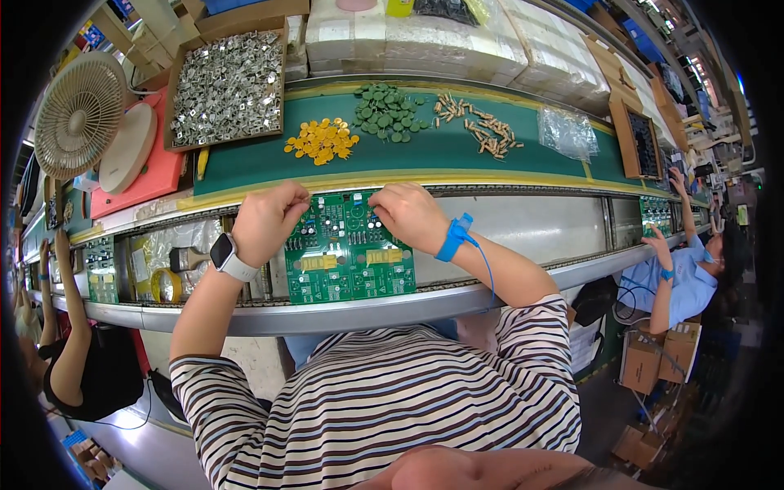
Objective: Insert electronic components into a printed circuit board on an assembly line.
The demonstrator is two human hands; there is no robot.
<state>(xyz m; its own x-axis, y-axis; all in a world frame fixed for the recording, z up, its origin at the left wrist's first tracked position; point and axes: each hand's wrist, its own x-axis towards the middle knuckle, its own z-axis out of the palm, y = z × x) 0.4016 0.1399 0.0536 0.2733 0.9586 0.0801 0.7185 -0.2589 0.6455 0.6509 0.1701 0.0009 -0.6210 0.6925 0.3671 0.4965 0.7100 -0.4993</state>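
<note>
Left hand (271, 216) and right hand (410, 216) angle inward, fingers curled near far corners of circuit board (349, 273); cannot tell if gripping. Board beyond front rail (359, 317), beside desk's (253, 165) near edge; open gap (523, 224) rightward.

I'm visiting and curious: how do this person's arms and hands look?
The bare left hand has a dark watch on a pale band; the bare right hand, a blue wrist strap with a cable. Striped sleeves end near the elbows.

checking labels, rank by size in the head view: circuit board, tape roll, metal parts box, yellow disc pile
1. Circuit board, metal parts box: too alike to rank
2. Yellow disc pile
3. Tape roll
</note>
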